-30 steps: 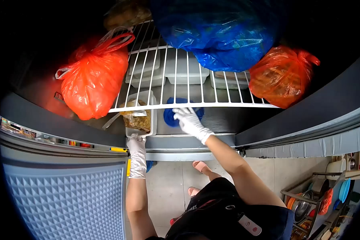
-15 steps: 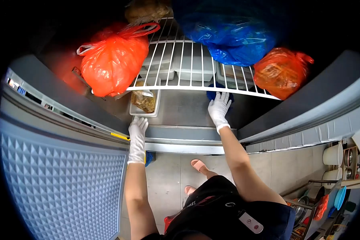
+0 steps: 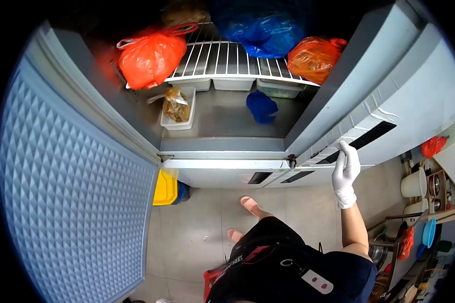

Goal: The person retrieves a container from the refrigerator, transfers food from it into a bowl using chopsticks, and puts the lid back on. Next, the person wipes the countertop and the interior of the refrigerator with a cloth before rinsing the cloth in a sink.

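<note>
Viewing remotely, I find the right hand point(image 3: 346, 171) at the apparently closed door point(image 3: 423, 103), right of the exposed compartment point(image 3: 220, 118); its gloved fingers lie narrow, and whether they grip I cannot tell. The left hand is out of sight. Tray point(image 3: 178, 127) and blue bundle point(image 3: 261, 107) sit inside, hands off; what remains I cannot judge. The door is pale, its handle point(image 3: 375, 136) black.

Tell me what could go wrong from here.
The right hand is at the edge of the grey door by its dark handle; it might get pinched if that door moves. The left red bag sits at the front edge of the wire shelf and could slip off. The food bag pokes past the rim of the white tray and may snag.
</note>
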A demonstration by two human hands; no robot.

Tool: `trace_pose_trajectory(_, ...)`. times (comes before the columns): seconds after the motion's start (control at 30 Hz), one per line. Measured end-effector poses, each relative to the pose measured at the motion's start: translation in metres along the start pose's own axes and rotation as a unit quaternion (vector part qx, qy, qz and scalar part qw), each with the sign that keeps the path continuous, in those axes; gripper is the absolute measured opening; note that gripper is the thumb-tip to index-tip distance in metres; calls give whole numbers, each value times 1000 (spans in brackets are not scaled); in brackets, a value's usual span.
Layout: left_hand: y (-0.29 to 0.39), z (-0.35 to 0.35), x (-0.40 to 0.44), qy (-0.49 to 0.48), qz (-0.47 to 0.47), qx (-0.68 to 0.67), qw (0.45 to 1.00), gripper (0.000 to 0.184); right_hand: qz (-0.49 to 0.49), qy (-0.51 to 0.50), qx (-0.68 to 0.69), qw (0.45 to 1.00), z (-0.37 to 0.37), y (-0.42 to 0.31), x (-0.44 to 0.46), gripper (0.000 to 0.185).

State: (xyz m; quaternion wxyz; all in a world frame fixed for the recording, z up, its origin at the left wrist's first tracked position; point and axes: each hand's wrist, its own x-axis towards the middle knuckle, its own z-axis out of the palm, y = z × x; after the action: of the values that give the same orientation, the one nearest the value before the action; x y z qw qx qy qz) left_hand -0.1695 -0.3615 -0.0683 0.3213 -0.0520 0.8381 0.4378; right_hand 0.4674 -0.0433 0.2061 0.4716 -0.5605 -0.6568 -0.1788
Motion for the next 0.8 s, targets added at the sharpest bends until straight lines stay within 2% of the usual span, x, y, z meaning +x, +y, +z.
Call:
trace_pose_trajectory(0.03, 16, -18, -9, 38, 29, -72, 996, 57, 2, -10, 9, 1000, -4, 0, 1, 30)
trace_pose_trajectory(0.13, 83, -72, -41, 116, 158, -213, 957, 59, -104, -84, 7, 991, 4, -12, -1, 34)
trace_pose_trajectory(0.17, 105, -91, -50, 130, 200, -249, 939, 60, -113, -120, -13, 986, 7, -18, -4, 34)
trace_pose_trajectory(0.2, 124, -108, -55, 136, 237, -279, 920, 61, -115, -85, 6, 990, 13, -17, -6, 34)
trace_pose_trajectory(0.23, 141, -125, -55, 126, 263, -312, 904, 61, -117, -50, 26, 991, 18, -13, -7, 33)
trace_pose_trajectory(0.3, 160, -156, -38, 64, 280, -378, 880, 63, -33, 25, 44, 998, 16, -1, -10, 27)
trace_pose_trajectory(0.33, 161, -185, 19, -35, 216, -461, 860, 56, -14, 38, 45, 998, 10, 7, -9, 27)
trace_pose_trajectory(0.37, 162, -180, 39, -28, 325, -284, 901, 54, 7, 52, 46, 998, 3, 16, -8, 27)
trace_pose_trajectory(0.4, 164, -173, 56, 31, 437, -75, 896, 52, 14, 71, 43, 996, -4, 24, -7, 28)
trace_pose_trajectory(0.43, 167, -165, 71, 105, 527, 71, 840, 51, 8, 90, 42, 995, -9, 38, -9, 31)
trace_pose_trajectory(0.5, 161, -149, 51, 46, 429, -99, 897, 49, 87, 118, 101, 984, -14, 60, -12, 34)
trace_pose_trajectory(0.53, 159, -140, 40, 14, 376, -185, 908, 48, 122, 109, 132, 978, -16, 66, -11, 36)
trace_pose_trajectory(0.6, 147, -132, 16, -51, 264, -350, 897, 46, 135, 99, 165, 972, -19, 77, -8, 37)
trace_pose_trajectory(0.63, 135, -128, 0, -55, 265, -352, 896, 42, 130, 94, 178, 971, -22, 78, -3, 37)
trace_pose_trajectory(0.67, 119, -124, -21, -82, 307, -305, 898, 34, 164, 61, 239, 955, -23, 84, 1, 36)
trace_pose_trajectory(0.7, 103, -119, -43, -108, 346, -255, 897, 27, 179, 62, 256, 948, -18, 92, 2, 20)
trace_pose_trajectory(0.73, 90, -106, -71, -53, 412, -116, 902, 23, 190, 21, 268, 944, -20, 96, 8, 14)
trace_pose_trajectory(0.77, 78, -93, -99, 30, 466, 38, 883, 19, 201, -21, 279, 939, -23, 101, 13, 16)
trace_pose_trajectory(0.8, 69, -76, -136, 119, 503, 164, 840, 15, 184, -29, 281, 941, -22, 108, 14, 29)
